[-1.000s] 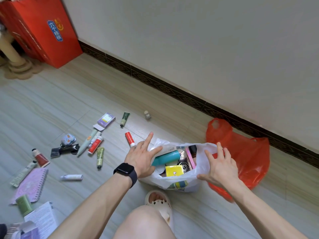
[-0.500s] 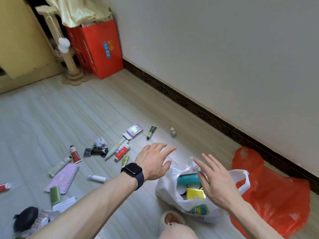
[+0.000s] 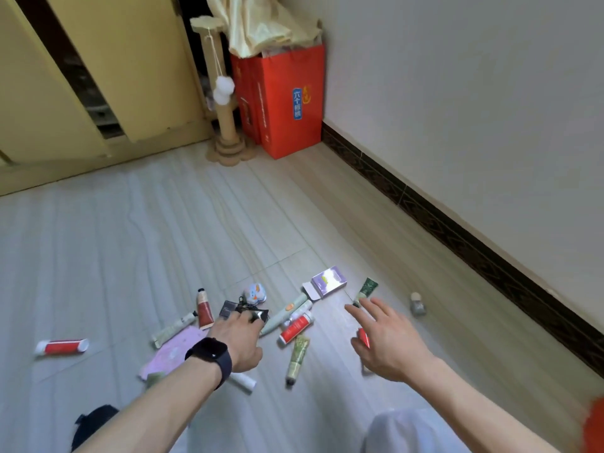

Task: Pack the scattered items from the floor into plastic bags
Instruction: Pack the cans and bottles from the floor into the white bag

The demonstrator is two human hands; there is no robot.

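Note:
Several tubes and small items lie scattered on the pale floor. My left hand (image 3: 238, 338), with a black watch on its wrist, reaches down over a black packet (image 3: 253, 314) and curls its fingers onto it. My right hand (image 3: 385, 341) hovers with its fingers spread above a small red tube (image 3: 363, 337) and holds nothing. Between the two hands lie a red-and-white tube (image 3: 295, 328), a green patterned tube (image 3: 297, 358) and a mint pen-shaped item (image 3: 284, 313). The white plastic bag (image 3: 408, 433) shows only at the bottom edge, blurred.
A purple box (image 3: 327, 281), a dark green tube (image 3: 366, 289) and a small grey bottle (image 3: 417, 304) lie near the wall. A pink notebook (image 3: 173, 351) and a red tube (image 3: 62, 347) lie to the left. The red bag (image 3: 595, 423) peeks in at bottom right. A red carton (image 3: 287, 103) stands in the corner.
Both hands have left the white bag and moved out over the scattered items. The view has swung up and left, so the bags have dropped to the bottom edge.

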